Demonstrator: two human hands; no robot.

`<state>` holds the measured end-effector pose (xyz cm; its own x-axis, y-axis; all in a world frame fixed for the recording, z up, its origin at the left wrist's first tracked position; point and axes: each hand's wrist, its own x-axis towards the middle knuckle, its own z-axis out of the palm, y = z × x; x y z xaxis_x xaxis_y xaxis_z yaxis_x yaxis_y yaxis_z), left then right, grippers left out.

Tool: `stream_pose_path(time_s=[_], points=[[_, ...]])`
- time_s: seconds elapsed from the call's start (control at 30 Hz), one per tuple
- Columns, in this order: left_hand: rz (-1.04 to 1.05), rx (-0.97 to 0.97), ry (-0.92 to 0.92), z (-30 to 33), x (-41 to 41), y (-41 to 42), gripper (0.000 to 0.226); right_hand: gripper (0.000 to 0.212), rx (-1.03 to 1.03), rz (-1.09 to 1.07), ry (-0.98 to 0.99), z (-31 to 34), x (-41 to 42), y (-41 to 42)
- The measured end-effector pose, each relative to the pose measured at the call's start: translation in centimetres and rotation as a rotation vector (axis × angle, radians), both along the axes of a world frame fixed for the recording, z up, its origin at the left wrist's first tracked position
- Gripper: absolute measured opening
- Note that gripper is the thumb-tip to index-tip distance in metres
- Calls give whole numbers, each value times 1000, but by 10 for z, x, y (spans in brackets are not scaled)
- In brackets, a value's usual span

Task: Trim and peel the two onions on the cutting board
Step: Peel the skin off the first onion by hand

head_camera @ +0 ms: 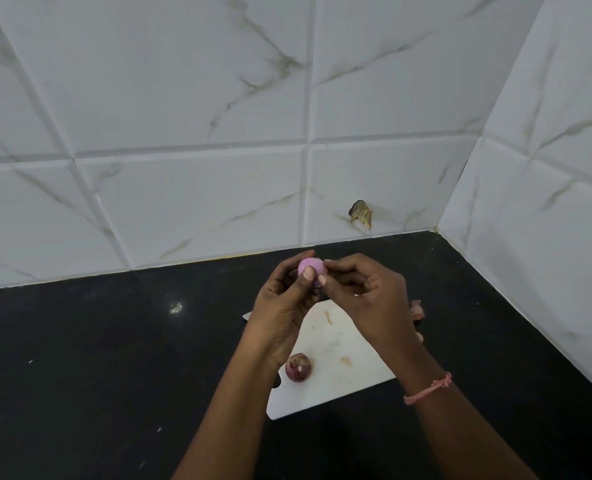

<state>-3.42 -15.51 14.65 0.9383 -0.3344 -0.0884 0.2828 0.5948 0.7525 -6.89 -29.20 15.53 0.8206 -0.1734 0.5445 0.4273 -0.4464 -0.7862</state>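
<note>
Two bare forearms in view, no sleeves visible on either; left hand (280,306) without rings or bands; right hand (367,292) likewise unadorned; right wrist carries one thin pink thread bracelet (427,389), frayed, knotted at its outer side.

Worktop (97,341) left of cutting board (339,344) is seen bare & dark, wide room for approach from left. Board centre/right part is open, only small skin flecks seen on it. Unpeeled onion (298,367) sits on board's near-left part, just beside left forearm, blocking low approach there. Space above board's far end is taken by left hand (282,303) & right hand (363,289), both raised w/ peeled onion (310,266) between the fingers. Peel scraps (417,310) lie off board's right edge. Tiled wall (183,168) closes the back, side wall (547,202) closes the right; corner is tight.
</note>
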Motion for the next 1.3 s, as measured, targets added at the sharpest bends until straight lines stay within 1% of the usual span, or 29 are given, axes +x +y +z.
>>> stream_pose_path(time_s=[0.13, 0.23, 0.37, 0.43, 0.6, 0.77, 0.87, 0.97, 1.13, 1.23, 1.3], points=[[6, 35, -13, 0, 0, 2, 39, 20, 32, -25, -26, 0, 2, -1], [-10, 41, -18, 1, 0, 3, 38, 11, 19, -56, -45, 0, 0, 0], [-34, 37, -4, 4, -2, 2, 42, 12, -173, -155, -123, -4, 1, 0], [-25, 41, 4, 5, -4, 1, 43, 13, -195, -169, -131, -6, 1, 1], [-3, 72, 20, 5, -3, 0, 30, 10, -142, -195, -97, -5, 2, 2], [-15, 97, 59, 0, 0, -1, 27, 8, 83, -209, 103, -5, 3, 0], [-22, 82, 78, -2, 2, -1, 30, 5, 160, -211, 164, -4, 5, -1], [-19, 76, 88, -3, 3, -2, 31, 6, 192, -227, 189, -3, 5, 1], [-16, 54, 118, 1, 1, -5, 29, 11, 154, -244, 184, 2, 3, 6], [-25, 57, 113, 2, 0, -4, 25, 6, 152, -246, 189, 0, 5, 5], [-48, 50, 105, 2, -2, -3, 27, 4, 106, -248, 188, 0, 5, 5]])
